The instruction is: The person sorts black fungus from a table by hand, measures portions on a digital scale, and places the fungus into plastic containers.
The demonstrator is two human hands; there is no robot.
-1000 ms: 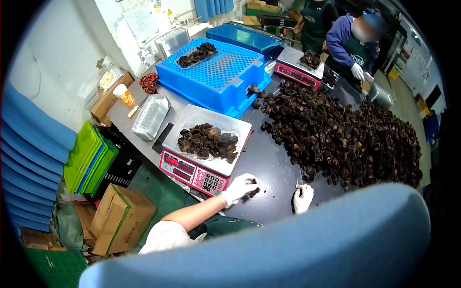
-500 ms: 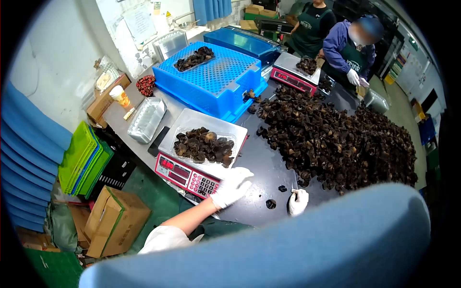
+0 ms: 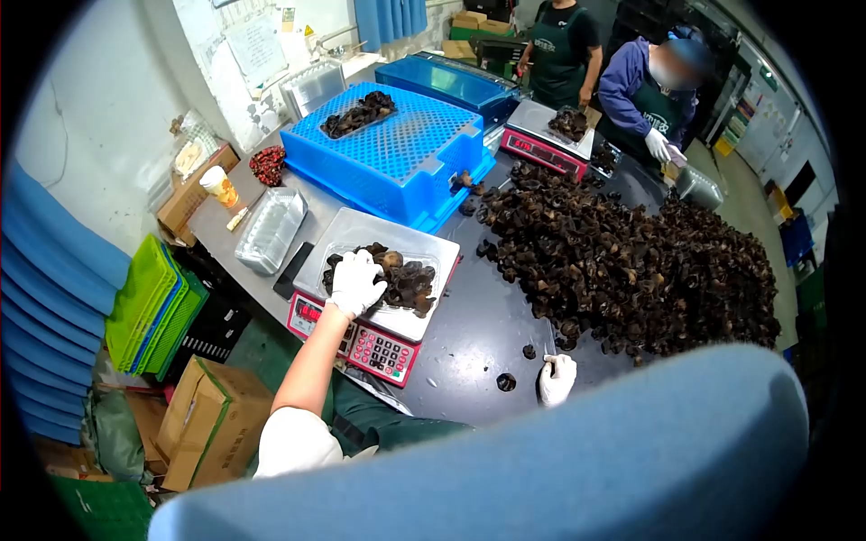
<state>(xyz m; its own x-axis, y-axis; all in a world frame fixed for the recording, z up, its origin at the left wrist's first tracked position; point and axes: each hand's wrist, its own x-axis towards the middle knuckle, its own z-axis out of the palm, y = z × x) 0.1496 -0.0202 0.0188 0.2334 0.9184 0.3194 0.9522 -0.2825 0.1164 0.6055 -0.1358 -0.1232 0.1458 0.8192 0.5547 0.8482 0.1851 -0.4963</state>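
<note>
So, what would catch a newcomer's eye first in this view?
Probably the huge heap of dark brown, crinkled pieces, spread across the right side of the dark grey table. Next might be the bright blue, perforated plastic crate, beyond the red-fronted scale with a silver top. Then perhaps the white-gloved left hand, over the brown pieces in the clear plastic tray on that scale.
</note>
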